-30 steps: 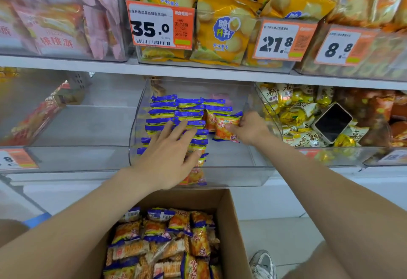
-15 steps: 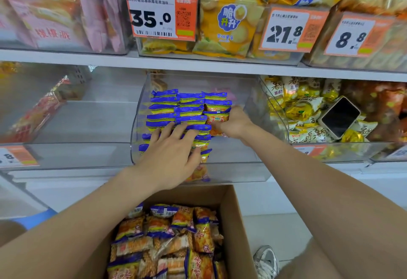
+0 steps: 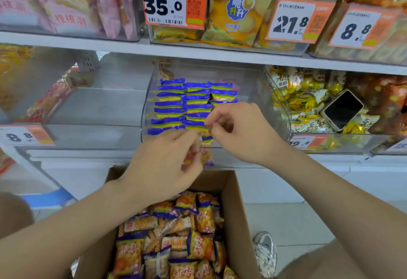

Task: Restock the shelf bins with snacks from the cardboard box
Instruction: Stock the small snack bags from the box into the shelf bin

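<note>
A clear shelf bin [image 3: 253,93] on the middle shelf holds neat rows of blue-edged snack packets [image 3: 174,107]. One orange packet [image 3: 207,155] lies against the bin's front wall. My left hand [image 3: 167,166] hovers in front of the bin's lower lip, fingers loosely curled, with nothing visibly in it. My right hand [image 3: 240,133] is just right of it at the bin's front, fingers also loosely curled and holding nothing. Below them the open cardboard box [image 3: 240,201] is full of orange and blue snack packets [image 3: 198,245].
A dark phone [image 3: 342,109] lies on yellow packets in the bin to the right. The clear bin [image 3: 99,107] to the left holds little. Price tags [image 3: 174,1] front the upper bins of yellow bags. A white shoe [image 3: 264,250] stands right of the box.
Both hands have drawn back out of the bin toward me. The right hand has let go of the packet it set in the right-hand row; the left hand has lifted off the rows.
</note>
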Available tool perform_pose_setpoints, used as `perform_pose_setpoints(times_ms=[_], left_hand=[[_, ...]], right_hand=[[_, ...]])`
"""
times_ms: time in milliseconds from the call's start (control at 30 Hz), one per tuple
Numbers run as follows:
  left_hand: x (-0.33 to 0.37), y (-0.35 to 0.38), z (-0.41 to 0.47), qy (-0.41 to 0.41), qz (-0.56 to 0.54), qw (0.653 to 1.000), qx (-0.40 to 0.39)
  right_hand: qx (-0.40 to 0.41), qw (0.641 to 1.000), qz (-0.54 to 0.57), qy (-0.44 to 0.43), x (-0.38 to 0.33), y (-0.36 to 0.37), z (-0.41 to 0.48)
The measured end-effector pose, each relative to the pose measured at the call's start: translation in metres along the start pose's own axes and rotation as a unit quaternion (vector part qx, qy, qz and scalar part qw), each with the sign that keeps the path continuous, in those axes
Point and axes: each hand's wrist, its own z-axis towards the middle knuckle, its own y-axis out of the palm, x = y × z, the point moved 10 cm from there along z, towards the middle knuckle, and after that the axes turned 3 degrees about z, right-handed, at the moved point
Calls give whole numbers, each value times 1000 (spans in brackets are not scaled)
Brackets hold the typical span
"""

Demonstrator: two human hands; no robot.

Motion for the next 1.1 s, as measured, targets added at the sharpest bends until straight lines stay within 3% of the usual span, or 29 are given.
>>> perform_pose_setpoints(times_ms=[33, 100, 200, 267, 367, 600, 700, 767, 933, 1100], left_hand=[[1, 11, -12, 5, -2, 998, -59], [-6, 57, -43, 11, 19, 969, -248], [-34, 120, -104, -11, 103, 853, -512], [-51, 141, -127, -28, 144, 807, -573], [-67, 163, -136, -32, 176, 817, -548], [-88, 203, -151, -70, 139, 856, -494], [-100, 201, -139, -74, 193, 896, -394], [-105, 202, -132, -56, 253, 899, -354], [-116, 219, -141, -86, 241, 880, -401], [-121, 219, -145, -119, 151, 899, -393]], right_hand=[[-48, 998, 6, -33, -16, 14, -16], [-153, 986, -30, -57, -28, 49, -47], [-284, 945, -158, -46, -9, 109, -86], [-358, 906, -226, -27, 11, 142, -105], [-405, 879, -249, 31, 47, 177, -122], [-345, 913, -161, 147, 127, 230, -136], [-348, 913, -153, 149, 142, 245, -134], [-334, 917, -157, 150, 148, 247, -130], [-290, 935, -129, 160, 139, 239, -119], [-285, 925, -108, 226, 137, 225, -114]])
